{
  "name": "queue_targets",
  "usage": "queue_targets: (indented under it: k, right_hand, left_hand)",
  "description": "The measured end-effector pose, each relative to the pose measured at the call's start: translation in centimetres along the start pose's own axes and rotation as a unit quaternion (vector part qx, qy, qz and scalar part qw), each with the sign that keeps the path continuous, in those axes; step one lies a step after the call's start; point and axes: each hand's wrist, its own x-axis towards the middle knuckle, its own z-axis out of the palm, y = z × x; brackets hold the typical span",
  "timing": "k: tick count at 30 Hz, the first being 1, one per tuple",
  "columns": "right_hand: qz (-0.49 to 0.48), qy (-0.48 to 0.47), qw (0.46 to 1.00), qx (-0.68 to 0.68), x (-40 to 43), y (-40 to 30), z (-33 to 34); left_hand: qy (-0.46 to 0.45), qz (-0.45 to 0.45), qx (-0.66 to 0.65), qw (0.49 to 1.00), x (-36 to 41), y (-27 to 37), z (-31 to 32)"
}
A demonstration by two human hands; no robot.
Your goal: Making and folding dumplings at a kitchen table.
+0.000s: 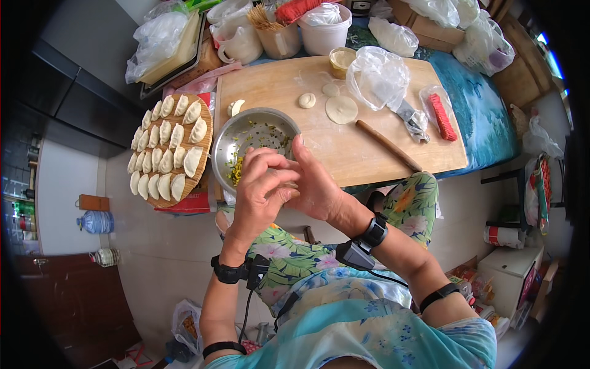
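Both hands meet above the right side of a steel bowl (pixel 221 138) holding chopped green and yellow filling. My left hand (pixel 267 184) has its fingers curled against the palm side of my right hand (pixel 318 184), whose thumb points up over the bowl's rim. Whether anything lies between them is hidden. Rows of folded dumplings (pixel 165 160) stand on a round wooden tray (pixel 206 124) to the left. On the wooden board (pixel 318 147) are a rolled dough wrapper (pixel 341 110), a smaller dough disc (pixel 330 90), a dough piece (pixel 306 100) and a wooden rolling pin (pixel 389 146). More pale dough (pixel 236 107) lies behind the bowl.
A clear plastic bag (pixel 380 78), a small tub (pixel 342 60), a bag-wrapped metal blade (pixel 410 117) and a red ridged object (pixel 442 117) occupy the board's back and right. Behind stand a white bucket (pixel 325 34), a container of sticks (pixel 276 40) and a pitcher (pixel 239 44).
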Motion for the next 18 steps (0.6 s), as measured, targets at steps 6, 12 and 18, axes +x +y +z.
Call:
queue_targets:
  k: [6, 12, 18]
  right_hand:
    - [-0.001, -0.111, 0.992, 0.063, 0.6, 0.6, -0.6]
    - [-0.014, 0.015, 0.998, 0.063, -1.0, -0.3, 0.6]
    - [0.005, -0.026, 0.991, 0.129, -0.4, -0.1, 0.1]
  left_hand:
    - [-0.03, 0.026, 0.014, 0.999, -0.3, -1.4, 0.3]
    - [0.019, -0.019, 0.009, 1.0, -0.1, 0.0, 0.5]
    - [0.06, -0.027, -0.104, 0.992, -1.2, -2.5, 0.4]
